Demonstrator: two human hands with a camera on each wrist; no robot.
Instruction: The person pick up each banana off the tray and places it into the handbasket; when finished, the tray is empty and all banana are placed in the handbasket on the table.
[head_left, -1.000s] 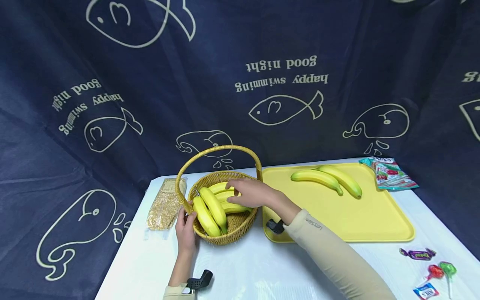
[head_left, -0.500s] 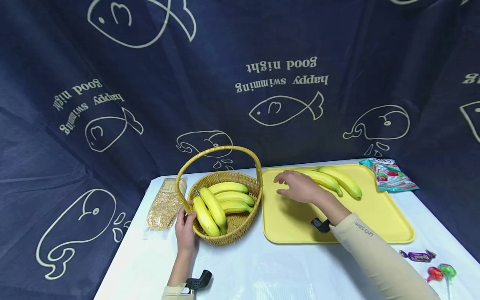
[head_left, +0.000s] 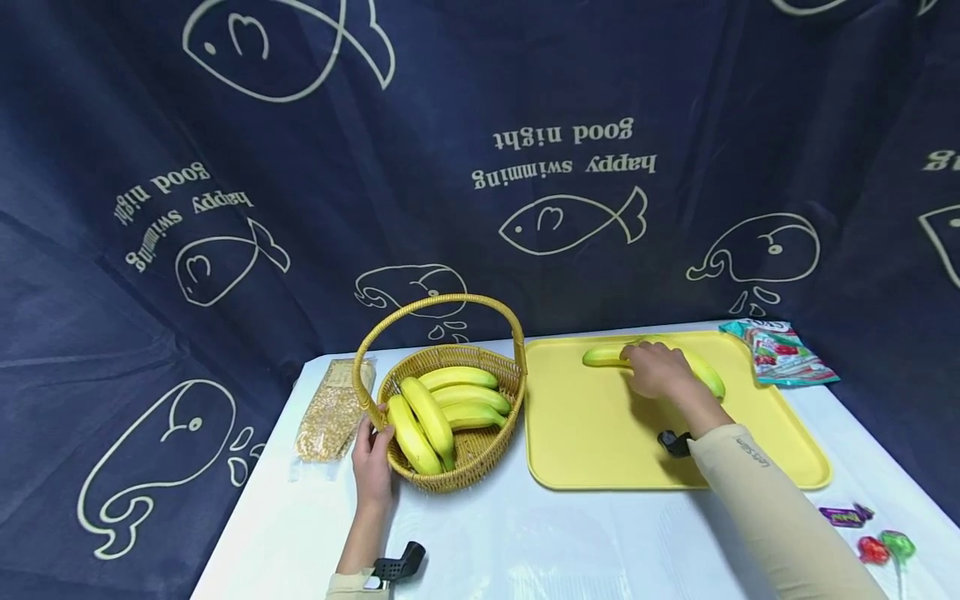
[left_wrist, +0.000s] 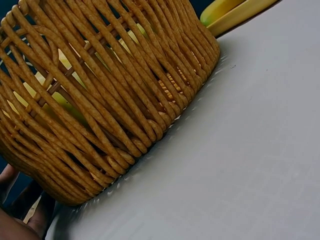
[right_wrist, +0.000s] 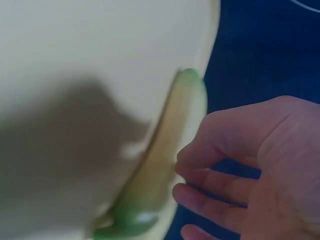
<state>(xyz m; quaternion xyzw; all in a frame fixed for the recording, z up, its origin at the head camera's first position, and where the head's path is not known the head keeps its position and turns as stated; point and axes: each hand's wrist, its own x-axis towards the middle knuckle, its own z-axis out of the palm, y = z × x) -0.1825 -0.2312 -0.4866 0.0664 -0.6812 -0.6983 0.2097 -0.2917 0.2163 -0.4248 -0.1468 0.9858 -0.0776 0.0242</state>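
Note:
A wicker basket [head_left: 491, 454] with a tall handle holds several yellow bananas [head_left: 461, 396]. My left hand [head_left: 372, 467] grips its left side by the foot of the handle; in the left wrist view, fingers [left_wrist: 10, 182] show beside the woven wall [left_wrist: 115, 100]. On the yellow tray [head_left: 592, 442], my right hand [head_left: 658, 371] is over a banana [head_left: 600, 356], hiding its middle. The right wrist view has that banana [right_wrist: 160, 165] close by the bent fingertips [right_wrist: 187, 192], which are not wrapped around it. A second banana [head_left: 705, 371] lies partly behind the hand.
A clear bag of yellow grains [head_left: 330, 412] lies left of the basket. At the tray's back right corner is a teal candy bag [head_left: 780, 354]. A purple wrapped candy [head_left: 843, 517] and red [head_left: 872, 550] and green [head_left: 897, 546] lollipops lie at the front right.
My right hand has left the bananas in the basket and moved right to the bananas on the tray. The left hand and the basket have stayed in place.

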